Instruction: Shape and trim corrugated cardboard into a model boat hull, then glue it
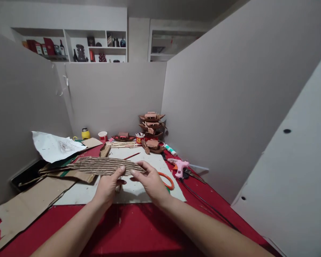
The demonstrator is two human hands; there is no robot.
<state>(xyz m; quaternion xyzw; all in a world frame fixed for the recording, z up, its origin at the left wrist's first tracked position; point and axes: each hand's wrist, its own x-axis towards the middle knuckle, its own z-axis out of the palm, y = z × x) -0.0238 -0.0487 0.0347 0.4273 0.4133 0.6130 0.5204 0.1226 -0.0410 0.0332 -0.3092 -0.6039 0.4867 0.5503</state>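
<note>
A long strip of corrugated cardboard (96, 165), brown with its ridges showing, is held up over the white sheet (81, 192). My left hand (111, 184) grips its lower edge, thumb on top and fingers beneath. At the strip's right end, my right hand (148, 178) pinches it between thumb and fingers. Both thumbs lie close together on the ridged face. Behind the hands a dark red pencil (132, 156) rests on the sheet. Part of an orange ring-shaped handle (168, 180) shows just right of my right hand.
Cardboard pieces (33, 203) and a crumpled white paper (56, 146) lie left. A pink glue gun (179, 167) with its cord is right, near a white-green tube (170, 150). Model boats (151, 125) stack at the back, beside a red cup (139, 138) and thin sticks (121, 144).
</note>
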